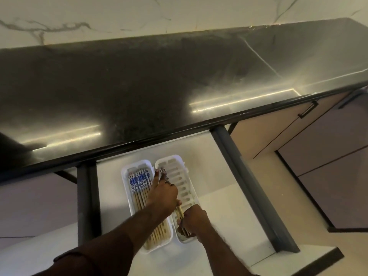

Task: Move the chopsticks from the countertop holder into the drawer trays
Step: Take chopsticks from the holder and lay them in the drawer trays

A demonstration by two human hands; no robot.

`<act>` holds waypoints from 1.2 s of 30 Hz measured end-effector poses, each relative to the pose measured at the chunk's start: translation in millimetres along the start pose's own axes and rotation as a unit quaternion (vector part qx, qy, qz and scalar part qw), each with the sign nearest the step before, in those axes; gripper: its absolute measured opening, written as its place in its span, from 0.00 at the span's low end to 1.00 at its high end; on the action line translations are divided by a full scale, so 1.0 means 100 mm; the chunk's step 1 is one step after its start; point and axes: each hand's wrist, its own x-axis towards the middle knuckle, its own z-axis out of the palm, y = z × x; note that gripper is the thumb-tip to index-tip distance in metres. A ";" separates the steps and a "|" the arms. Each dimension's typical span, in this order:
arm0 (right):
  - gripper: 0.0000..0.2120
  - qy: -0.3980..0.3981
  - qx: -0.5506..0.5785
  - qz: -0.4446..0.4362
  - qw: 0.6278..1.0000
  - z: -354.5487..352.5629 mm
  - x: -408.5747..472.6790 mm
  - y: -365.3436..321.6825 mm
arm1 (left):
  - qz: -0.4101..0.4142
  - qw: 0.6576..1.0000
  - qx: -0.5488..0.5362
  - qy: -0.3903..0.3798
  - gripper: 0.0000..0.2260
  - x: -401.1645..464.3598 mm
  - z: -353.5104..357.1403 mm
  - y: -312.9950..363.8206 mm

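Two white slotted trays lie side by side in the open drawer (223,176). The left tray (127,172) holds several chopsticks (137,182) with blue-and-white patterned tops and bamboo shafts. The right tray (185,176) is mostly bare. A small bundle of chopsticks (179,211) with dark patterned tops lies along the right tray's left side. My left hand (163,192) presses on the bundle's upper part. My right hand (194,219) grips its lower ends near the tray's front. No countertop holder is in view.
The dark, glossy countertop (179,80) overhangs the back of the drawer. Grey drawer rails (249,188) run along both sides. Cabinet doors with a black handle (307,109) stand to the right. A marble wall (119,16) is behind.
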 end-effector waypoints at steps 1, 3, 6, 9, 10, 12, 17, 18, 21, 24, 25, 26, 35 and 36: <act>0.14 0.006 0.005 0.003 1.000 0.02 0.00 -0.01 | 0.008 1.000 0.019 -0.009 0.24 0.01 0.00 0.00; 0.11 0.019 -0.011 0.002 1.000 0.05 0.00 -0.01 | 0.019 0.998 0.046 -0.023 0.24 0.02 -0.01 -0.01; 0.11 0.052 -0.031 -0.008 0.998 0.10 0.00 0.00 | 0.032 0.996 0.079 -0.040 0.25 0.05 -0.02 -0.01; 0.10 0.092 -0.047 -0.029 0.994 0.15 -0.03 -0.01 | 0.039 0.994 0.092 -0.039 0.24 0.06 -0.05 -0.01; 0.10 0.111 -0.054 -0.043 0.991 0.16 -0.05 -0.01 | 0.043 0.994 0.092 -0.038 0.23 0.06 -0.06 -0.01; 0.10 0.145 -0.066 -0.068 0.985 0.18 -0.08 -0.01 | 0.049 0.994 0.091 -0.038 0.20 0.07 -0.05 -0.01; 0.10 0.168 -0.085 -0.108 0.976 0.19 -0.12 -0.05 | 0.075 0.992 0.092 -0.047 0.14 0.08 0.00 -0.03; 0.10 0.166 -0.086 -0.109 0.976 0.19 -0.13 -0.05 | 0.084 0.991 0.090 -0.049 0.13 0.07 0.00 -0.02; 0.11 0.151 -0.085 -0.107 0.979 0.20 -0.16 -0.05 | 0.095 0.991 0.081 -0.045 0.12 0.07 0.01 -0.01; 0.13 0.143 -0.082 -0.106 0.981 0.18 -0.18 -0.05 | 0.094 0.992 0.073 -0.040 0.12 0.06 0.01 -0.02; 0.14 0.141 -0.080 -0.107 0.981 0.17 -0.19 -0.06 | 0.095 0.992 0.069 -0.037 0.12 0.05 0.01 -0.02; 0.15 0.141 -0.078 -0.109 0.981 0.16 -0.20 -0.06 | 0.097 0.993 0.065 -0.033 0.12 0.04 -0.01 -0.02; 0.15 0.189 -0.040 -0.130 0.973 -0.17 -0.49 -0.22 | 0.135 0.990 -0.028 0.030 0.14 -0.17 -0.27 -0.07; 0.15 0.200 -0.030 -0.129 0.971 -0.23 -0.55 -0.26 | 0.135 0.989 -0.038 0.037 0.14 -0.22 -0.32 -0.09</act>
